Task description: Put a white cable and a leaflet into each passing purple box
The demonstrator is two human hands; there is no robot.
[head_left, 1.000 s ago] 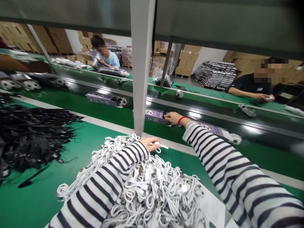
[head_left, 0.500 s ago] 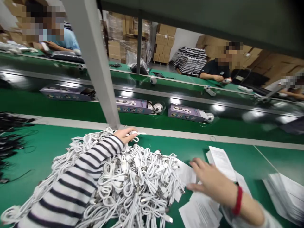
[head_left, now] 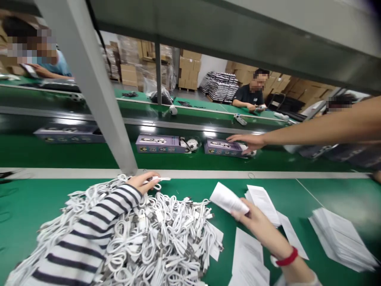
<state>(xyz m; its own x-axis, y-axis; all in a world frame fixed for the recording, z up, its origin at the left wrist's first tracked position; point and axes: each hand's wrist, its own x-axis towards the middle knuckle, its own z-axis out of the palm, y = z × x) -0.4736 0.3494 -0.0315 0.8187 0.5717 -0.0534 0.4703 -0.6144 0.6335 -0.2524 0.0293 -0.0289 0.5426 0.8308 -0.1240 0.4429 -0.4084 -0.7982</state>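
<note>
My left hand (head_left: 144, 182) rests on top of a big heap of coiled white cables (head_left: 154, 238) and pinches one white cable (head_left: 159, 179) whose plug sticks out to the right. My right hand (head_left: 251, 222), with a red band at the wrist, grips a curled white paper leaflet (head_left: 228, 198) lifted off the green table (head_left: 190, 190). More loose leaflets (head_left: 262, 200) lie flat beside and below it.
A stack of leaflets (head_left: 339, 238) lies at the right. A grey post (head_left: 95, 103) rises just behind the cable heap. On the conveyor (head_left: 119, 159) beyond lie purple boxes (head_left: 159, 144); another person's hand (head_left: 247, 140) touches one. Other people work across the line.
My right hand came back from the purple box on the conveyor, dropped to the leaflets and picked one up. The left hand kept its cable. Another person's arm reached in from the right.
</note>
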